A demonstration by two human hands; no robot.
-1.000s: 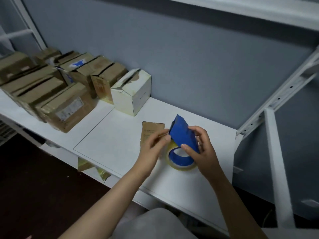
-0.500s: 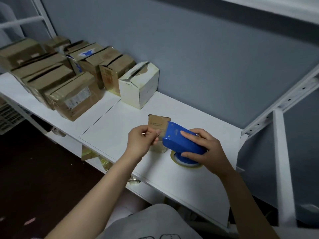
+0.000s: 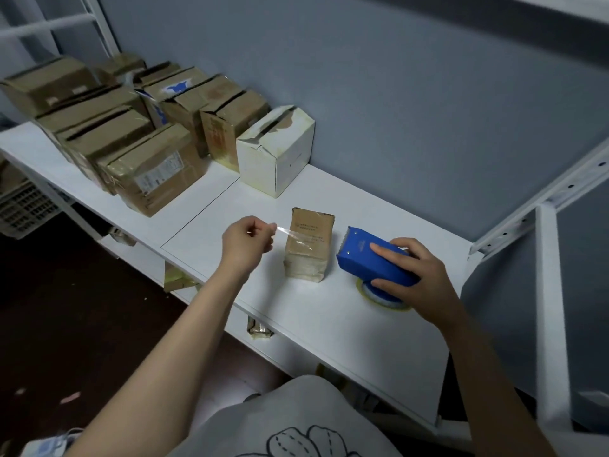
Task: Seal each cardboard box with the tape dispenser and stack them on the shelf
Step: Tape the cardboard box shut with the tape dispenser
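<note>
Grips the dispenser (image 3: pixel 372 258) with the right hand (image 3: pixel 425 275), fingers curled over its blue top, thumb against the near side. Keeps it low on the shelf (image 3: pixel 329 328), toothed edge pointing far and left, roll (image 3: pixel 384 298) touching the white board beneath. Pinches a strip of clear tape (image 3: pixel 293 237) in the left hand (image 3: pixel 245 240), between thumb and fingertips, other fingers curled in. Runs the strip rightward from that pinch across the face of the box (image 3: pixel 309 245); cannot tell whether it reaches the dispenser. Has the box upright on the shelf between the two hands, just left of the dispenser, apart from the left hand. Farther and left, against the grey wall (image 3: pixel 395 110), a white box (image 3: pixel 276 153) with a torn top. Beyond it, leftward, a cluster of brown boxes (image 3: pixel 131 133) packed close together.
</note>
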